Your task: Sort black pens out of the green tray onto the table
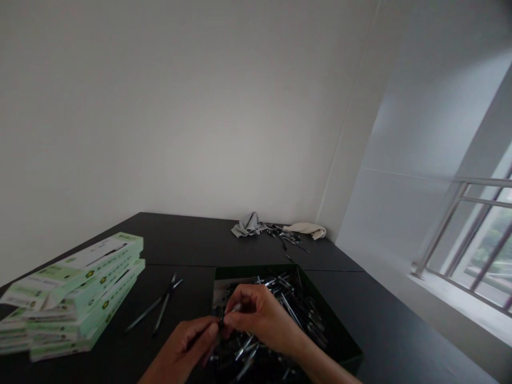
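Observation:
My left hand (191, 341) is closed, with thumb and forefinger pinching a pen (220, 323) over the near left part of a dark box. Beside it my right hand (256, 314) is also closed, its fingertips on the upper end of the same pen. The fingers hide most of this pen, and its details are blurred. Under both hands the dark green box (340, 336) holds a loose heap of pens (294, 309), dark and clear-barrelled. To the left of my hands, two pens (162, 306) lie crossed on the black table.
Green and white pen boxes (88, 282) are stacked at the left. At the back of the black table (180, 240) lie a grey cloth (248, 225), a cream cloth (308, 229) and more loose pens (285, 234). A metal railing (440, 229) stands by the window on the right.

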Tool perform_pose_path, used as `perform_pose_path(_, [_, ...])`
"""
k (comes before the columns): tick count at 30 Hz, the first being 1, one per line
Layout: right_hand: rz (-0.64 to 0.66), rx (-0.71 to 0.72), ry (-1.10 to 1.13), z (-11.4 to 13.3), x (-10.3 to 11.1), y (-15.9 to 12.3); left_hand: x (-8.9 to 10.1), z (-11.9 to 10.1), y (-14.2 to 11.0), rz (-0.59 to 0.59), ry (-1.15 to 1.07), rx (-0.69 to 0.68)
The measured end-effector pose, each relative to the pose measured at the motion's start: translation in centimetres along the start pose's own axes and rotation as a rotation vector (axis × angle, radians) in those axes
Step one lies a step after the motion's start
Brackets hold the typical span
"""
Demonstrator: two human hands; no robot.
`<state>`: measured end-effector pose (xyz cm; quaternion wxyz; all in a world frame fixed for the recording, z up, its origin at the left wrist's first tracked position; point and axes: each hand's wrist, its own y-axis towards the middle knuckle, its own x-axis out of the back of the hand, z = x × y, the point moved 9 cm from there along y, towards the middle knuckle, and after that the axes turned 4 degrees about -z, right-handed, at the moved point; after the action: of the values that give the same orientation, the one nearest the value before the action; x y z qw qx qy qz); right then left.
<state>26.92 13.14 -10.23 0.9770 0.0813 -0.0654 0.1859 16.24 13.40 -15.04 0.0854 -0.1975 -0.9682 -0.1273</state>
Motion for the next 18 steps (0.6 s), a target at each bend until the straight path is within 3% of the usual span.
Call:
perform_pose_path(3, [0.082, 0.046, -0.094, 1.5, 0.6, 0.9, 1.1, 0.1, 0.3, -0.078, -0.08, 0.064])
perform_pose_path(6, [0.15, 0.098, -0.598, 2.0, 2.2, 2.1, 3.0, -0.5, 0.2, -0.208, -0.127, 0.086])
perform_pose_path(8, [0.227, 0.094, -0.907, 0.9, 2.9, 3.1, 4.3, -0.7, 0.0, -0.313, -0.188, 0.093])
perform_pose_path(10, [0.29, 0.085, -1.043, -0.9, 3.1, 4.0, 5.1, -0.4, -0.2, -0.389, -0.267, 0.097])
perform_pose_path(15, [0.484, 0.105, -1.174, -6.2, 0.6, 4.6, 5.5, 0.5, 0.0, -0.416, -0.36, 0.091])
perform_pose_path(18, [0.536, 0.113, -1.21, -7.3, 0.2, 3.7, 5.8, 0.6, 0.0, -0.437, -0.393, 0.1])
